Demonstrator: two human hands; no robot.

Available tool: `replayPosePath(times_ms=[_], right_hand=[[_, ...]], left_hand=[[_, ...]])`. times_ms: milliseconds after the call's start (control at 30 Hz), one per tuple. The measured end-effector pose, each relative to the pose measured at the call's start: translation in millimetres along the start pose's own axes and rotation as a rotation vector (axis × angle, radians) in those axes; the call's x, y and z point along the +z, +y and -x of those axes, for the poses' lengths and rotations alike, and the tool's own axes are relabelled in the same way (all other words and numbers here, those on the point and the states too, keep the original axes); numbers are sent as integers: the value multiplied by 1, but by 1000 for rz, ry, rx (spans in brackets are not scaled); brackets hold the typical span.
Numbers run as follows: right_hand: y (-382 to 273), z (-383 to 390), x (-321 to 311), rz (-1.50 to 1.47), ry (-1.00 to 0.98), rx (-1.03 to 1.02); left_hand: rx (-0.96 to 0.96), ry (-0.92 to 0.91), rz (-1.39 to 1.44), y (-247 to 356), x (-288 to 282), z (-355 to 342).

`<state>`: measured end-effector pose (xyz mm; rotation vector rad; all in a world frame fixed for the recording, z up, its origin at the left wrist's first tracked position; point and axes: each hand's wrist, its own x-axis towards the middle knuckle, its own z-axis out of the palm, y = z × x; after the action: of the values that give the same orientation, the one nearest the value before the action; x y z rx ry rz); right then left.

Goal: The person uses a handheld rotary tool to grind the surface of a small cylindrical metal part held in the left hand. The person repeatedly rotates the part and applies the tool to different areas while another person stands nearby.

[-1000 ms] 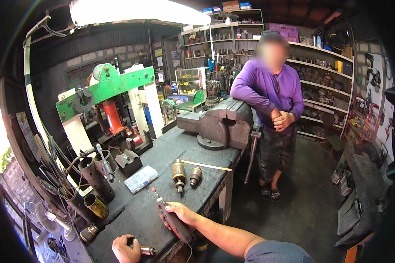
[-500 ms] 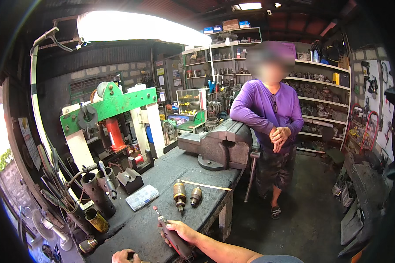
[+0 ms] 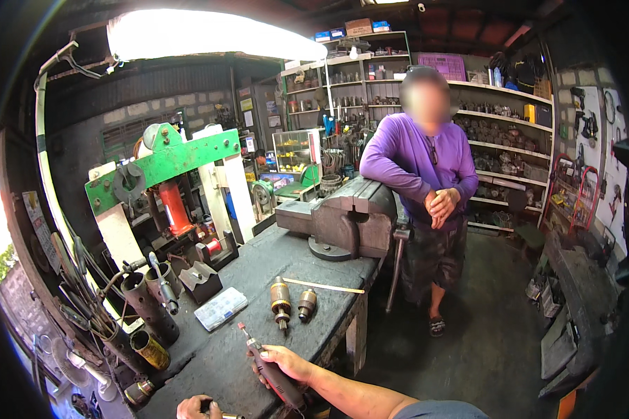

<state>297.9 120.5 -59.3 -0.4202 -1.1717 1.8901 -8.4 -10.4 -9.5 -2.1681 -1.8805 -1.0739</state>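
Observation:
My right hand [image 3: 284, 363] is wrapped round a dark rotary tool [image 3: 279, 383], which has a small reddish bit on its end and points up and away over the bench. At the lower edge my left hand [image 3: 197, 408] is closed, its fingers curled about a small metal part [image 3: 231, 416] that is mostly cut off by the frame. Beyond the tool, a motor armature [image 3: 280, 300] with a copper-coloured band lies on the bench beside a smaller starter drive gear [image 3: 307, 304]. A thin yellowish strip [image 3: 323, 285] lies just behind them. Left of these is a clear plastic compartment box [image 3: 221, 309].
A large bench vise [image 3: 346, 218] is mounted at the far right of the dark workbench [image 3: 255, 269]. Behind it leans a person in purple [image 3: 423, 164]. A green-beamed press [image 3: 162, 164], metal tubes [image 3: 150, 307] and a yellow can [image 3: 151, 350] stand left. Shelves [image 3: 503, 147] line the back.
The whole view has shifted slightly, so the scene sits a little higher and further left. More of the part at my left hand shows. My right hand keeps its hold on the rotary tool.

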Motion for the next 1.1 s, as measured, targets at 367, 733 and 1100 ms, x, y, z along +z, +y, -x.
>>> replayPosePath(times_ms=[367,733,1100], right_hand=[[-1,0,2,1,12,3],[-3,1,5,15,31,5],[-1,5,5,11,24,-11]], left_hand=[[-18,16,15,-3,4,1],[-12,27,-19,-4,5,3],[-30,142,93,-8,18,5]])
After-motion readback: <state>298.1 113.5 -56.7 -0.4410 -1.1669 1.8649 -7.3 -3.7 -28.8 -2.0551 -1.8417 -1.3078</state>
